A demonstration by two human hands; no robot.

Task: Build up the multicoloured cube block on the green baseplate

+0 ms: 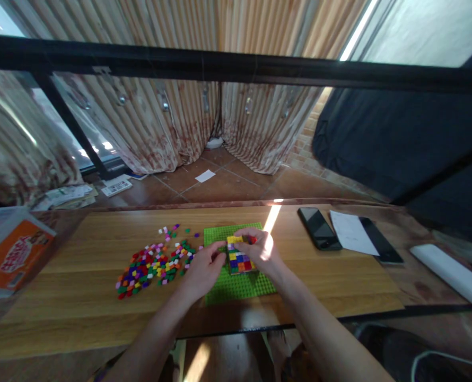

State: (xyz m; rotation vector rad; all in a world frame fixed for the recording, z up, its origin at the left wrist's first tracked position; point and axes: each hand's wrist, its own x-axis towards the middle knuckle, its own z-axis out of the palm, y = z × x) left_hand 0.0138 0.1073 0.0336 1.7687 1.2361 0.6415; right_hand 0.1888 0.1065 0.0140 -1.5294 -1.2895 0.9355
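Observation:
A green studded baseplate [239, 291] lies on the wooden table, bearing a block of small multicoloured toy bricks [241, 261]. My right hand [262, 248] reaches over the block's upper right part, its thumb and forefinger closed around its top near a yellow row. Whatever lies between those fingertips is too small to tell. Just left of the block is my left hand [204, 269], with thumb and forefinger curved and a little apart; no brick shows between them. A scattered heap of loose bricks [156, 265] in many colours spreads to the left of the baseplate.
On the right are a black phone [319, 229], a white paper [353, 232] over another dark device [381, 241], and a long white object [451, 273]. An orange-labelled plastic box [15, 249] stands at the far left. A dark metal bar [236, 66] crosses beyond the table [80, 297].

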